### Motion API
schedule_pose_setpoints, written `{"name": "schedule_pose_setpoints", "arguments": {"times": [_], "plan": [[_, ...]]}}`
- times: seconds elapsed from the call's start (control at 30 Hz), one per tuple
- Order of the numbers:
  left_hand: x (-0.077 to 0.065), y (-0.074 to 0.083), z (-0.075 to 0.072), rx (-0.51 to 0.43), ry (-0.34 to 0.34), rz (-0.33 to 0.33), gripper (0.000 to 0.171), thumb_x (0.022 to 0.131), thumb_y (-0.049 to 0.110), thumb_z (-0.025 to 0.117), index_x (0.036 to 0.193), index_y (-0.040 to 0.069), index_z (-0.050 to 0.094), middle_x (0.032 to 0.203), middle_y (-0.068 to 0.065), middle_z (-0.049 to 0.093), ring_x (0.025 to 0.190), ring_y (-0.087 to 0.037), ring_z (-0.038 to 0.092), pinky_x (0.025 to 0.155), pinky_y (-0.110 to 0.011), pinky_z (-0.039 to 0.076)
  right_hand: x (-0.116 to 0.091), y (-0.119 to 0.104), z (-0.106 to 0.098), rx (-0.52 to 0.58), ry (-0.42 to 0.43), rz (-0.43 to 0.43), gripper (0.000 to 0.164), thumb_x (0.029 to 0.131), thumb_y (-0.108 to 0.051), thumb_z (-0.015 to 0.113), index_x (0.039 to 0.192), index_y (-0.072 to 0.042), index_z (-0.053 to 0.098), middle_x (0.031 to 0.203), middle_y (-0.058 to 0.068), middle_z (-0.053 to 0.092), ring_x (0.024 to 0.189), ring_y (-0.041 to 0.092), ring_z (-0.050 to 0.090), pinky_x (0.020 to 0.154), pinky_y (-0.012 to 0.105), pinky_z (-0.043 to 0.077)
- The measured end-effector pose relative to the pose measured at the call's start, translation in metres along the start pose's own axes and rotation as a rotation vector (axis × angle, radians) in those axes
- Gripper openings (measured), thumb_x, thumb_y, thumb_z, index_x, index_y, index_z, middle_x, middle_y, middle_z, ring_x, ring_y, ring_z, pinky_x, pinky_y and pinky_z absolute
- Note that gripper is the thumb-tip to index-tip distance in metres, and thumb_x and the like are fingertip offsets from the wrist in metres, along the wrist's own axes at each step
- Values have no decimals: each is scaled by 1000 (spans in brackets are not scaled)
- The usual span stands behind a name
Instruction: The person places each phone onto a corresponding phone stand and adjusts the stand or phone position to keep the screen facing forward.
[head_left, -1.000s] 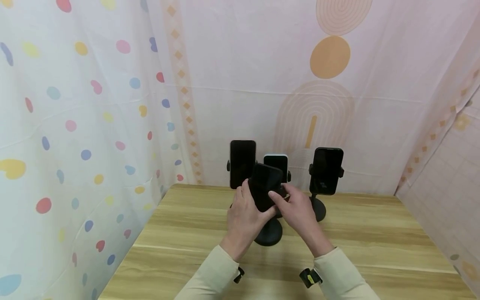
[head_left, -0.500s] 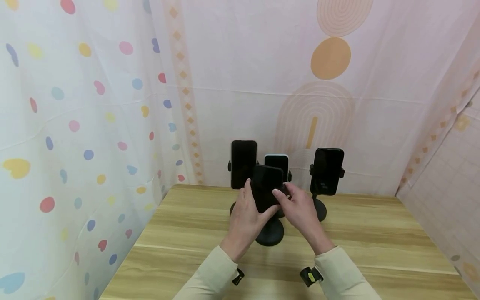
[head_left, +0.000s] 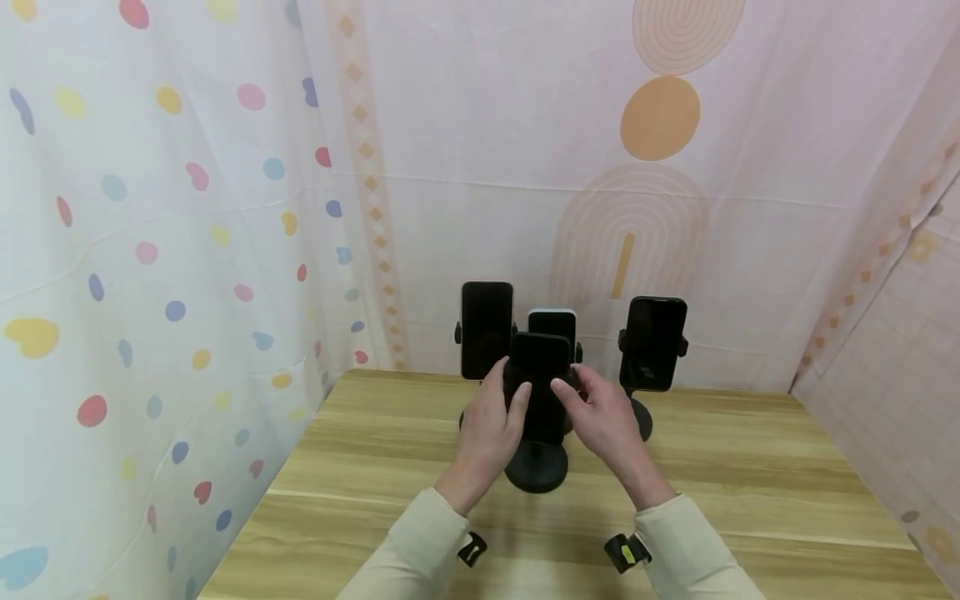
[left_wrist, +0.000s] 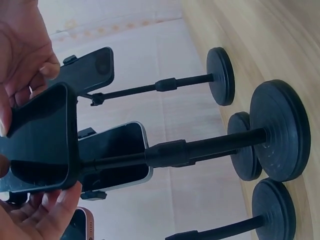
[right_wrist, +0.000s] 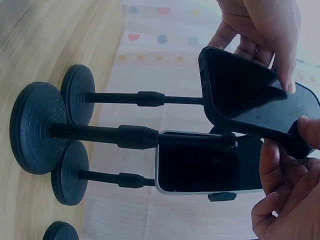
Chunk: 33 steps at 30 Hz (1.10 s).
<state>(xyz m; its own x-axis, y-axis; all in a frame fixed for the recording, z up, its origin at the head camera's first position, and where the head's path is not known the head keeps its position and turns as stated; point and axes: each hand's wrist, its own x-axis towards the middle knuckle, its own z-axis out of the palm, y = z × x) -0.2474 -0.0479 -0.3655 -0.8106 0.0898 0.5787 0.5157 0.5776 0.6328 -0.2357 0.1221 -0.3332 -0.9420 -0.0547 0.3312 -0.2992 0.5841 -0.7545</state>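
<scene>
In the head view, a black smartphone [head_left: 542, 400] stands nearly upright between both hands, in front of a phone stand with a round base [head_left: 536, 471]. My left hand [head_left: 480, 429] grips its left side, thumb over the screen and fingers behind. At its right edge my right hand [head_left: 607, 421] pinches the phone and the black holder clamp [right_wrist: 298, 146], seen in the right wrist view. The stand's pole [left_wrist: 210, 147] shows below the phone in the left wrist view. How the phone's back sits in the holder is hidden.
Three other phones stand in holders behind: a left phone [head_left: 486, 329], a white-edged phone [head_left: 553, 320] partly hidden, and a right phone [head_left: 654, 342]. All are on a wooden table [head_left: 360, 467] against a patterned curtain [head_left: 487, 167].
The phone has turned from a tilt to nearly upright and come slightly down. My left thumb has moved from near its lower edge up onto the screen. The right hand stays at the right edge.
</scene>
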Motion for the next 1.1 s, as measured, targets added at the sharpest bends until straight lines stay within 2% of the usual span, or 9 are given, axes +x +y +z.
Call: {"name": "schedule_pose_setpoints", "arguments": {"times": [0.1,0.23,0.37,0.57,0.77,0.87,1.0,1.1], "plan": [[2,-1,0,-23,-2,17,50,107,35,45,142,-1,44,133,-17,57,118,-27,59,95,-44,49,0,1,-2,6,-14,13,46,102,-34,57,136,-2,57,115,14,68,95,28,66,83,49,51],[2,-1,-1,-39,-14,20,49,107,36,44,138,-2,45,115,-14,65,96,-22,66,79,-38,55,1,3,-4,11,-38,33,49,102,-36,56,139,-5,54,122,14,67,96,26,67,84,49,51],[1,1,-1,-44,-14,25,49,107,36,44,136,-4,46,99,-11,66,78,-18,63,67,-33,52,1,5,-7,26,-68,49,54,103,-37,54,145,-4,48,128,17,63,101,27,67,87,50,51],[2,4,-2,-47,-17,15,50,105,36,49,133,-5,48,84,-3,60,66,-12,55,59,-27,47,3,8,-10,50,-95,66,59,104,-37,53,150,-2,40,134,20,59,112,33,64,94,54,47],[3,4,-2,-61,-22,20,46,104,38,51,127,-2,52,83,0,56,66,-10,51,58,-26,45,4,12,-9,133,-83,54,46,104,-33,53,143,-9,51,126,14,64,112,30,62,94,51,48],[5,3,-2,-52,-22,23,45,104,39,49,124,-1,53,82,0,55,66,-11,50,57,-26,44,4,13,-7,180,-69,53,41,103,-31,55,138,-9,55,119,11,67,107,26,62,91,46,49],[6,5,-4,-22,-28,10,42,106,38,47,120,0,56,80,1,53,65,-12,50,57,-27,44,2,13,-5,219,-49,37,35,103,-31,56,131,-9,60,105,9,67,92,22,59,80,37,48],[8,6,-5,-3,-35,4,40,106,38,46,118,1,57,79,1,53,65,-13,50,58,-27,44,1,14,-3,231,-32,18,32,102,-31,57,126,-10,62,99,9,66,86,21,56,76,35,46]]}}
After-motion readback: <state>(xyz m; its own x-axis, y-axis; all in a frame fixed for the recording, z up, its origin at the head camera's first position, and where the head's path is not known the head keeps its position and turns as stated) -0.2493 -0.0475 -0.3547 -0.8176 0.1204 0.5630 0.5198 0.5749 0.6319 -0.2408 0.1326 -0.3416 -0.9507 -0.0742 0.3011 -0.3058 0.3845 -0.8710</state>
